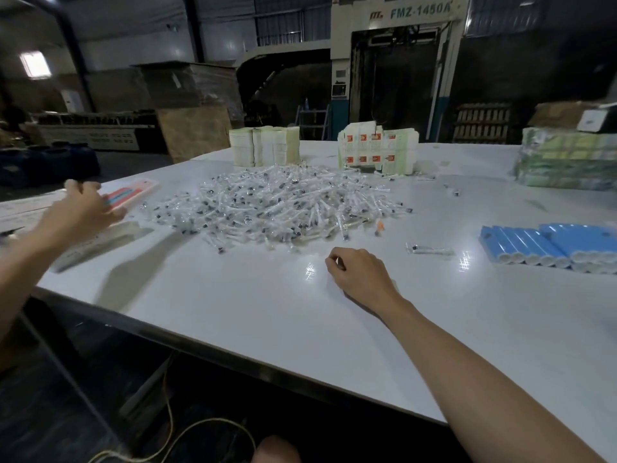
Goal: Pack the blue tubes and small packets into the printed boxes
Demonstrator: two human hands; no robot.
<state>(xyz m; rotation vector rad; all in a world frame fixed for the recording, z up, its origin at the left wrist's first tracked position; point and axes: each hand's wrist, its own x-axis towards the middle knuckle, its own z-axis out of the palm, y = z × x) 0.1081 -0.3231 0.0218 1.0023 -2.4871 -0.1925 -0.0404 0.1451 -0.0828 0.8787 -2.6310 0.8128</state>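
Note:
Blue tubes (547,243) lie in a row at the right edge of the white table (267,312). A big heap of small clear packets (287,202) fills the middle. One loose packet (429,249) lies right of my right hand (359,270), which rests on the table with fingers curled and nothing visible in it. My left hand (81,208) reaches over a printed box (132,195) with pink and blue print at the far left; the motion is blurred, so whether it grips the box is unclear. Another flat box (96,243) lies just nearer.
Stacks of flat printed cartons (377,150) and pale leaflets (263,145) stand behind the heap. Wrapped green bundles (567,162) sit at the far right. The table's front edge runs diagonally below my arms; a yellow cable (173,439) lies on the floor.

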